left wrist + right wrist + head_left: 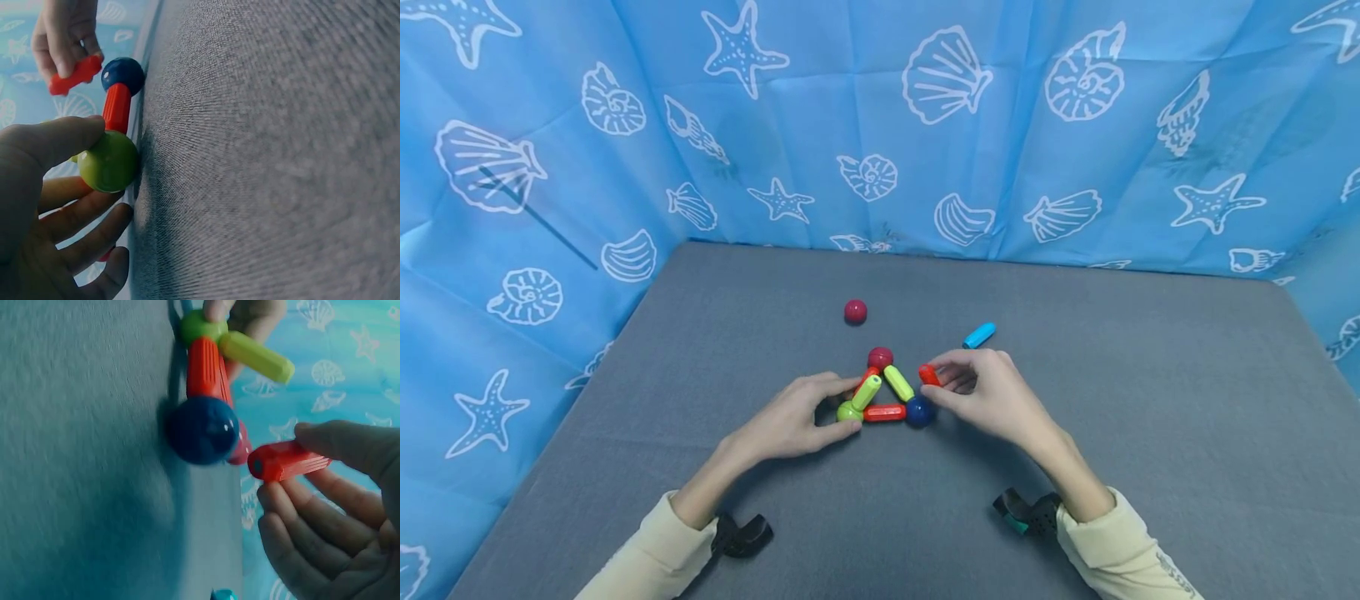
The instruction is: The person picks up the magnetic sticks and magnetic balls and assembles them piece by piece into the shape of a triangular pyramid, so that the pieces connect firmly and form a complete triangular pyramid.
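Note:
My left hand pinches the green ball between thumb and fingers, at the left corner of a flat triangle of magnetic rods and balls. A lime rod sticks up at a tilt from that ball. A red rod joins it to a dark blue ball; another lime rod links the blue ball to a dark red ball. The left-side red rod is partly hidden. My right hand pinches a loose red rod above and beside the blue ball, apart from it.
A loose dark red ball lies behind the triangle. A light blue rod lies on the grey table beyond the right hand. A blue curtain with shell prints hangs behind the table's far edge.

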### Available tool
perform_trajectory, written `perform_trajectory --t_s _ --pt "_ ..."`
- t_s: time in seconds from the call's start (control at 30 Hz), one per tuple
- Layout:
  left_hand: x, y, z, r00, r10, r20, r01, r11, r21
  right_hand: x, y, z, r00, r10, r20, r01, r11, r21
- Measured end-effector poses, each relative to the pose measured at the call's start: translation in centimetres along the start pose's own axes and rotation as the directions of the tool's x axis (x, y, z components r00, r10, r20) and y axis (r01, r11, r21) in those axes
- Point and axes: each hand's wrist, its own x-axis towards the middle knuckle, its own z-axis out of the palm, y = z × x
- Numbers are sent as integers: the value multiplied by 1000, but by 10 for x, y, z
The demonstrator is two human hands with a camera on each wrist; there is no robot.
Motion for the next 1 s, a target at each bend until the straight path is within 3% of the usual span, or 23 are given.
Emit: perform_trajectory --t_s 0.33,1.0 --pt "2 0 0 1000 4 15 -3 1000 -20 4 -8 13 997 -36 62 32 998 56" --pt "2 1 1 1000 11 5 -11 1000 0 8 -14 27 997 -52 55 55 997 -51"
